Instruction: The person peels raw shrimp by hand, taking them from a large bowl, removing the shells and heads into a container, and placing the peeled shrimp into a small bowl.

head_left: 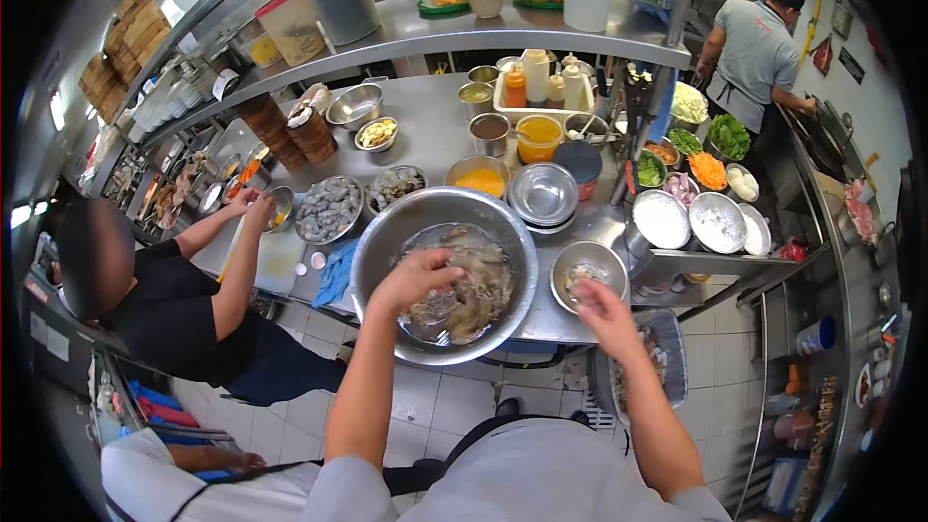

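Note:
A large steel bowl (522, 275) holds shrimp (476, 280) in water. My left hand (420, 280) is over the left part of this bowl, its fingers bent together above the shrimp; whether something small is between them cannot be made out. To the right, a smaller steel bowl (619, 266) has pale bits at its bottom. My right hand (604, 309) hovers at that bowl's front right edge with fingers partly curled, and what they hold, if anything, is too small to tell. Below it on the floor stands a grey bin (676, 348) with scraps inside.
Bowls of grey shrimp (329, 210) and a blue cloth (336, 273) lie left of the large bowl. A co-worker (184, 300) works there; another person (759, 48) stands at the back right. Steel bowls (542, 193) sit behind. A person's arm (217, 457) shows lower left.

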The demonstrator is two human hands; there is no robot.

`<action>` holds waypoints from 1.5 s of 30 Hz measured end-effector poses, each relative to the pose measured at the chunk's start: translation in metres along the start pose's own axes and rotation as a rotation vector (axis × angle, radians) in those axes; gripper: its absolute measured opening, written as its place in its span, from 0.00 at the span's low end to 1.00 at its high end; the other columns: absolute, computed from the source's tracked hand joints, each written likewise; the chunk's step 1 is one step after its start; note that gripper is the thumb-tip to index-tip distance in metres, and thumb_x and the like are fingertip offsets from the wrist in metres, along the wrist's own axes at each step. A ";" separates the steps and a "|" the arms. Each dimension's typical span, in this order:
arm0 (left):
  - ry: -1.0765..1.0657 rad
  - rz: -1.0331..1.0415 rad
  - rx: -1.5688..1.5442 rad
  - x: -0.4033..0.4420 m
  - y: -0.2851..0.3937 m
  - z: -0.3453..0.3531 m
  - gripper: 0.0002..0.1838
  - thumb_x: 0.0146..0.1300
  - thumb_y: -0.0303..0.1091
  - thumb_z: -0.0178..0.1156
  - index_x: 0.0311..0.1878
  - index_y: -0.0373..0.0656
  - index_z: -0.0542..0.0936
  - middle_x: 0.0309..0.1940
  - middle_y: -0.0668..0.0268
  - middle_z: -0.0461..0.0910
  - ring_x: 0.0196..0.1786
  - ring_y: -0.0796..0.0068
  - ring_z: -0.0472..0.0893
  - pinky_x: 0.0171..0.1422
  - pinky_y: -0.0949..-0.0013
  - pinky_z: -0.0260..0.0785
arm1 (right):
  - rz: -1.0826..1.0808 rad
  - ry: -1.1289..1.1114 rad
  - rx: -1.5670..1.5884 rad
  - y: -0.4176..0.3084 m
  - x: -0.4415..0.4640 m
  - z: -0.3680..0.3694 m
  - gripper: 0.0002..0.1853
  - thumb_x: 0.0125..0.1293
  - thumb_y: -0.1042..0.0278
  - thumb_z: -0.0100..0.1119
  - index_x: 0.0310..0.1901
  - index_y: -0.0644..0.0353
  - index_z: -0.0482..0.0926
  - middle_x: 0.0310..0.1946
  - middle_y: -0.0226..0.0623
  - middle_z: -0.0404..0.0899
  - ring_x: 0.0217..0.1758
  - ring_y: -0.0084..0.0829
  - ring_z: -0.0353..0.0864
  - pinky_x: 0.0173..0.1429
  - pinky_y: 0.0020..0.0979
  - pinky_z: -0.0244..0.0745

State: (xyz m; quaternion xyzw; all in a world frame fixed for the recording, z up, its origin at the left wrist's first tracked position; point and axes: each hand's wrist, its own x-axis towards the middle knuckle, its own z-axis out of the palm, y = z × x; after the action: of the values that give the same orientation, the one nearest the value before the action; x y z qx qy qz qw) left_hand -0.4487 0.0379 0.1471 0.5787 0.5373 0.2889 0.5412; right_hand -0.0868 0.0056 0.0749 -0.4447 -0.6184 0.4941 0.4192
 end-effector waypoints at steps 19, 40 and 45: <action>0.091 0.722 0.508 0.058 0.016 0.383 0.23 0.60 0.29 0.58 0.61 0.39 0.76 0.49 0.53 0.79 0.48 0.51 0.81 0.51 0.56 0.75 | 0.148 0.349 -0.389 0.054 -0.111 -0.129 0.13 0.73 0.62 0.48 0.45 0.65 0.73 0.31 0.50 0.80 0.37 0.50 0.81 0.41 0.45 0.73; -0.222 0.335 0.127 0.081 0.013 0.408 0.19 0.67 0.29 0.53 0.60 0.37 0.75 0.47 0.52 0.82 0.47 0.56 0.82 0.52 0.60 0.75 | 0.155 0.312 -0.587 0.064 -0.104 -0.165 0.12 0.64 0.63 0.49 0.41 0.62 0.77 0.37 0.55 0.81 0.43 0.56 0.80 0.47 0.50 0.74; -0.654 -0.003 -0.401 0.084 0.023 0.377 0.23 0.72 0.27 0.50 0.69 0.43 0.67 0.48 0.65 0.81 0.41 0.79 0.81 0.46 0.74 0.76 | 0.182 0.204 -0.345 0.077 -0.093 -0.186 0.12 0.65 0.65 0.45 0.41 0.63 0.75 0.33 0.53 0.80 0.38 0.50 0.81 0.45 0.44 0.74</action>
State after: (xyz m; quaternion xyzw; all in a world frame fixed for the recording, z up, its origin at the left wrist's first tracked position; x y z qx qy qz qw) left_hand -0.0746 0.0009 0.0541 0.5224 0.2700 0.1876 0.7868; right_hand 0.1256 -0.0308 0.0221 -0.6116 -0.6054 0.3693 0.3508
